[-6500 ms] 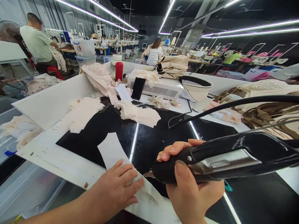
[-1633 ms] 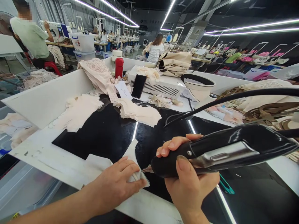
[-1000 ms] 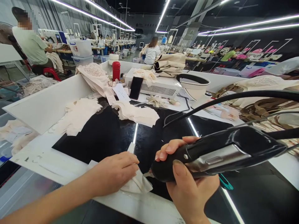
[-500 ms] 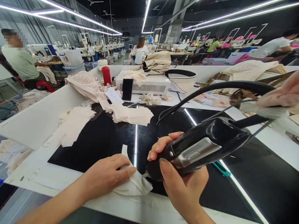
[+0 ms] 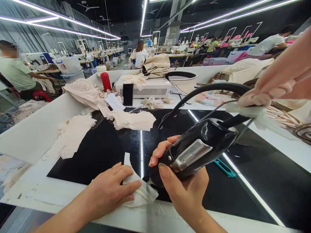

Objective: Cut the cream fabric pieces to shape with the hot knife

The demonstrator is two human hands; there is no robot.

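My right hand [image 5: 184, 191] is wrapped round a black corded hand tool [image 5: 206, 142] with a silver lever on its side. The tool leans down to the left, and its small metal tip [image 5: 150, 182] meets the edge of a cream fabric piece [image 5: 143, 193]. On that piece lies my left hand [image 5: 111, 184], fingers stretched out, pressing the cloth to the table near its front edge. A narrow strip of the fabric sticks up past my left fingers. The underside of the cloth and part of the tool's tip are hidden.
Cream fabric stacks [image 5: 132, 119] lie on the black tabletop [image 5: 107, 145]. Teal snips [image 5: 224, 167] rest right of the tool. Behind stand a phone [image 5: 127, 94], a red bottle [image 5: 105, 81] and a white vented box [image 5: 145, 89]. The tool's thick cable [image 5: 206, 87] arches over the right side.
The view has swung slightly right, so the background slides left. The tool's rear end has shifted left. Both hands stay nearly in place at the same fabric piece.
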